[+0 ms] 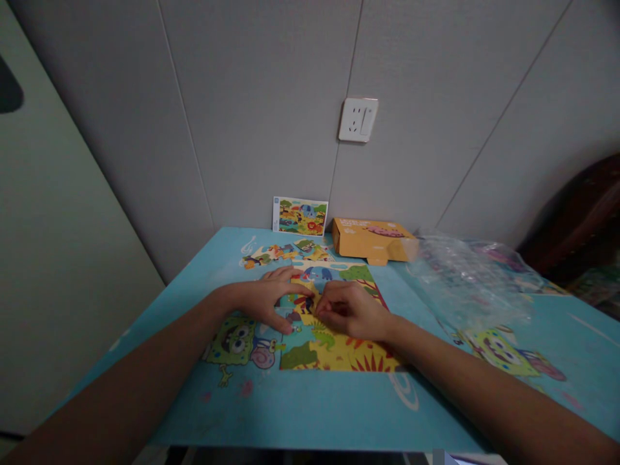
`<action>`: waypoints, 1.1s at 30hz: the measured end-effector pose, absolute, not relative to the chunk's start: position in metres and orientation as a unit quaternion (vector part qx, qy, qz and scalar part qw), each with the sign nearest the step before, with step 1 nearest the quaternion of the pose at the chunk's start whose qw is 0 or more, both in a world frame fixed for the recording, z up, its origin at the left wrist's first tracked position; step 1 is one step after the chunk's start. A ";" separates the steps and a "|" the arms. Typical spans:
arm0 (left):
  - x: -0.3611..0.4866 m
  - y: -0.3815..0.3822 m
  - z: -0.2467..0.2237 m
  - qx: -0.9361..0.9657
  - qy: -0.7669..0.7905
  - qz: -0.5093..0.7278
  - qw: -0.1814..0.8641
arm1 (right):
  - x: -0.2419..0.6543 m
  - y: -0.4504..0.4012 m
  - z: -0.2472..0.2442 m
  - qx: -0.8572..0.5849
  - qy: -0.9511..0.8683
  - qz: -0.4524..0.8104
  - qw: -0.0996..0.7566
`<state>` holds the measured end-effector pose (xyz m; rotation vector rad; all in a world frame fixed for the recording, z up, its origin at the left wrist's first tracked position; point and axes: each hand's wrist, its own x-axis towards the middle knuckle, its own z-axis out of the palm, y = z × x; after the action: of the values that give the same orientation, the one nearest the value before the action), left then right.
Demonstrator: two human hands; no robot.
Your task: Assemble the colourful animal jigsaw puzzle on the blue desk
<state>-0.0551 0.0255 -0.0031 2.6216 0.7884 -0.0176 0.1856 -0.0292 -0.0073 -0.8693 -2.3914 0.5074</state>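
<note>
A colourful animal jigsaw puzzle (334, 352), largely joined together, lies flat on the blue table. My left hand (268, 298) rests at its left edge, fingers spread, thumb low and index finger reaching towards the middle. My right hand (356, 311) is over the puzzle's centre with its fingers curled and pinched together against the surface. Whatever is between those fingertips is hidden. Both hands cover parts of the picture. Loose puzzle pieces (264, 256) lie in a group beyond the left hand, some close to the puzzle's far edge.
A picture card (300, 216) leans on the wall at the back. Beside it sits an orange box (371, 240) with a flap at its front. Crumpled clear plastic (465, 274) spreads over the right of the table (290, 413), which has a cartoon print. A socket (358, 120) is on the wall.
</note>
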 end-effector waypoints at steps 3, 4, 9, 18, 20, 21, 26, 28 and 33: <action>-0.055 0.025 -0.002 0.936 0.288 -0.012 0.205 | 0.184 -0.030 -0.009 -0.280 -0.903 0.208 0.252; -0.055 0.025 -0.001 0.935 0.288 -0.014 0.206 | 0.183 -0.030 -0.009 -0.273 -0.905 0.213 0.246; -0.054 0.024 0.001 0.936 0.282 -0.007 0.210 | 0.180 -0.032 -0.011 -0.277 -0.908 0.211 0.231; -0.054 0.024 0.002 0.934 0.289 -0.019 0.211 | 0.177 -0.040 -0.007 -0.327 -0.916 0.145 0.181; -0.054 0.023 0.003 0.933 0.290 -0.024 0.211 | 0.175 -0.044 -0.004 -0.349 -0.909 0.151 0.170; -0.054 0.023 0.003 0.933 0.290 -0.025 0.211 | 0.173 -0.047 -0.003 -0.361 -0.905 0.153 0.165; -0.054 0.025 0.000 0.933 0.287 -0.010 0.215 | 0.167 -0.052 -0.003 -0.395 -0.891 0.168 0.145; -0.053 0.027 0.000 0.936 0.285 0.024 0.207 | 0.166 -0.050 -0.003 -0.395 -0.886 0.194 0.148; -0.051 0.035 0.000 0.920 0.345 0.124 0.141 | 0.167 -0.051 -0.003 -0.387 -0.861 0.274 0.185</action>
<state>-0.0506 0.0346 0.0001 2.6550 0.9972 0.3569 0.1671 -0.0512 -0.0030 -1.0899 -2.4253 0.7722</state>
